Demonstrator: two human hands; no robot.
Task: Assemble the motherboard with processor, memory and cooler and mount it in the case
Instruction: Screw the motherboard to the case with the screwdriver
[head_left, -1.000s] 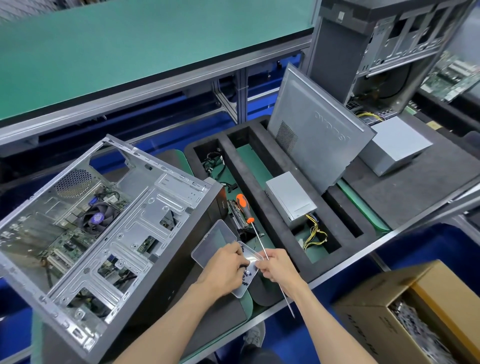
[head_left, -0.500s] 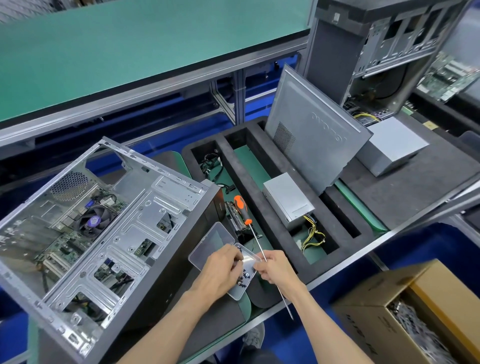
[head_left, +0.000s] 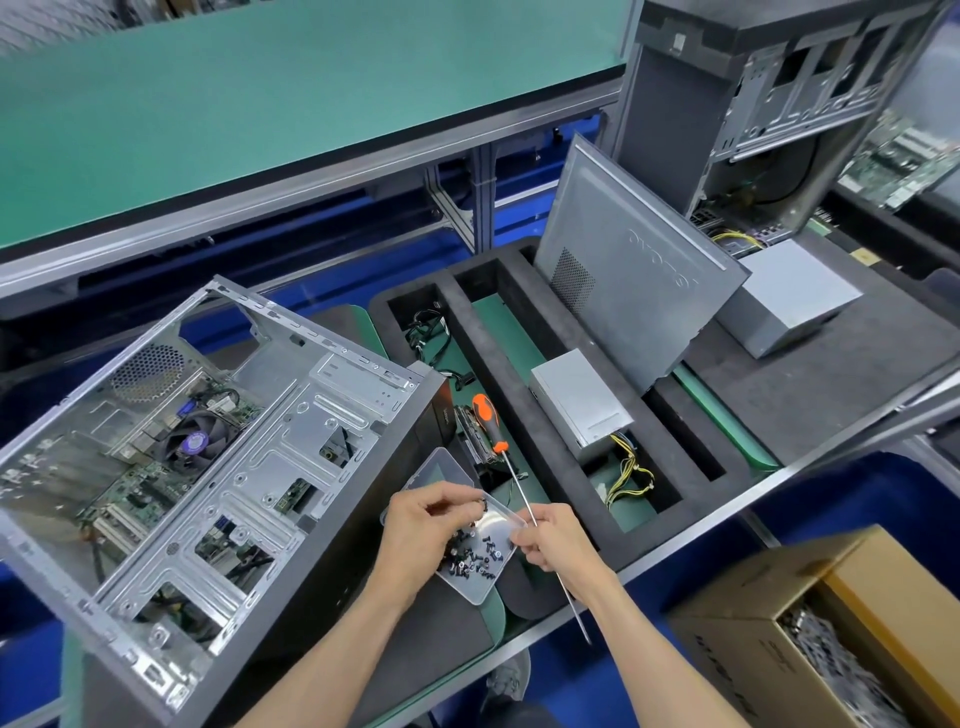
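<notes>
The open metal case (head_left: 332, 395) lies on its side at the left, with the motherboard (head_left: 135, 493) and its cooler fan (head_left: 195, 441) inside. In front of it a clear screw box (head_left: 472, 584) with its lid (head_left: 441, 470) flipped back holds several dark screws (head_left: 475, 558). My left hand (head_left: 421, 535) curls over the box, and its fingertips seem to pinch one small screw. My right hand (head_left: 558, 538) grips the long shaft of the orange-handled screwdriver (head_left: 485, 415) and pinches the box's right edge.
A black foam tray (head_left: 524, 415) to the right holds a grey power supply (head_left: 579, 400) with yellow cables and a leaning side panel (head_left: 634, 291). Behind it stand a second case (head_left: 753, 104) and another power supply (head_left: 789, 301). A cardboard box (head_left: 857, 613) sits low at the right.
My left hand has lifted off the box's side, and its fingers now curl in over the screws. The right hand still keeps the screwdriver and the box edge.
</notes>
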